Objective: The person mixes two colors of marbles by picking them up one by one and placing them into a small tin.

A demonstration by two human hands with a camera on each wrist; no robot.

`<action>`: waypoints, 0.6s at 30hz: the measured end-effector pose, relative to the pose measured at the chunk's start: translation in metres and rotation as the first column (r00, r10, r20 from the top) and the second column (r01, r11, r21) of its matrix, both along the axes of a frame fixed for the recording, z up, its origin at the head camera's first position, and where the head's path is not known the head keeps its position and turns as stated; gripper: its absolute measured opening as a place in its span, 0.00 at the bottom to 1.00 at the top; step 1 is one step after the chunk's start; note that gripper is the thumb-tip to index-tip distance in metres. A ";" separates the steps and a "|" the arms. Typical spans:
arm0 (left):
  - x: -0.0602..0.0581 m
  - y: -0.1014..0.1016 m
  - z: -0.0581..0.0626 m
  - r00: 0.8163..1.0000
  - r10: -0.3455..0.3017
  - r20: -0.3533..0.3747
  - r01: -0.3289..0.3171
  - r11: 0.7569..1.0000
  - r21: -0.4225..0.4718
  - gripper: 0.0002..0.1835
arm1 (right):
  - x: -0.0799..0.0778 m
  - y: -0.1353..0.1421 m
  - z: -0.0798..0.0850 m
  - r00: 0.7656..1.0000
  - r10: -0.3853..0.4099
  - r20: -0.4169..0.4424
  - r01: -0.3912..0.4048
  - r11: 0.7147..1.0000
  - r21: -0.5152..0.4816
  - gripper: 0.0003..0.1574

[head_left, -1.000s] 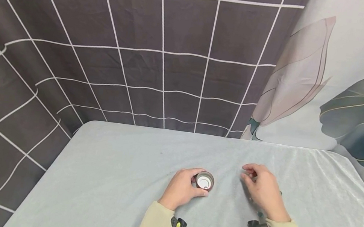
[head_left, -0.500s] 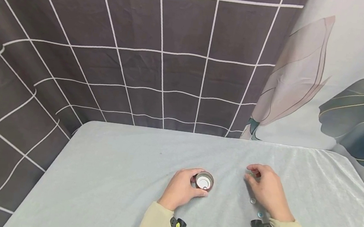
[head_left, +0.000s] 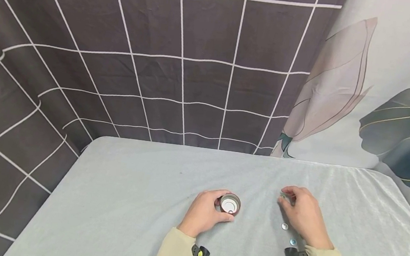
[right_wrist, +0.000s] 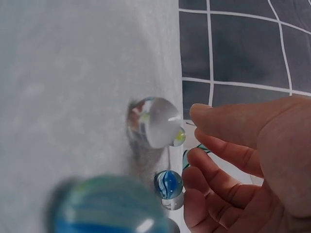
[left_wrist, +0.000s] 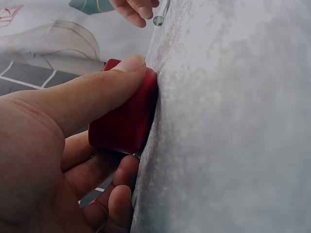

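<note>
While the left fingers [left_wrist: 125, 170] hold a red container [left_wrist: 127, 116], the right fingers [right_wrist: 231, 149] sit slightly parted beside a marble [left_wrist: 158, 21].

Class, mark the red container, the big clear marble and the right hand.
Red container [left_wrist: 124, 119], left wrist view, outer side.
Big clear marble [right_wrist: 160, 124], right wrist view, middle.
Right hand [head_left: 304, 212], head view, its back.

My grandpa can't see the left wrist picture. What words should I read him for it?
A left hand grips a small red container, its thumb pressed on the side. Pale grey cloth fills the right side, and at the top the right hand's fingertips are near a greenish glassy marble.
</note>
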State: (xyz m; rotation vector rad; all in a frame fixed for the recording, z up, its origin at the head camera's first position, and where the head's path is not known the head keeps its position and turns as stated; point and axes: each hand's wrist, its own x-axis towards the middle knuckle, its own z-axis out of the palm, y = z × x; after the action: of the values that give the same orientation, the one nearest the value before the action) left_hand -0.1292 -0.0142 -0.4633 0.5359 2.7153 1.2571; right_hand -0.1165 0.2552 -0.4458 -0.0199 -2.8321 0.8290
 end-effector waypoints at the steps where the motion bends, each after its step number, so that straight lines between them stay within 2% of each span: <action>1: 0.000 0.000 0.000 1.000 0.000 0.000 0.000 1.000 0.000 0.29 | 0.000 0.000 0.000 1.000 -0.001 0.002 0.001 1.000 0.001 0.16; 18: 0.000 0.000 0.000 1.000 0.002 0.003 -0.002 1.000 -0.014 0.29 | 0.000 0.003 -0.006 0.998 -0.016 0.065 0.015 1.000 0.013 0.15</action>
State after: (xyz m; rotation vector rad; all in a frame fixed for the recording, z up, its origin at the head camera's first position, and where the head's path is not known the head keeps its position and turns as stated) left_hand -0.1296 -0.0139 -0.4636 0.5295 2.7206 1.2375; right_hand -0.1170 0.2584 -0.4518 -0.0689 -2.8940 0.8224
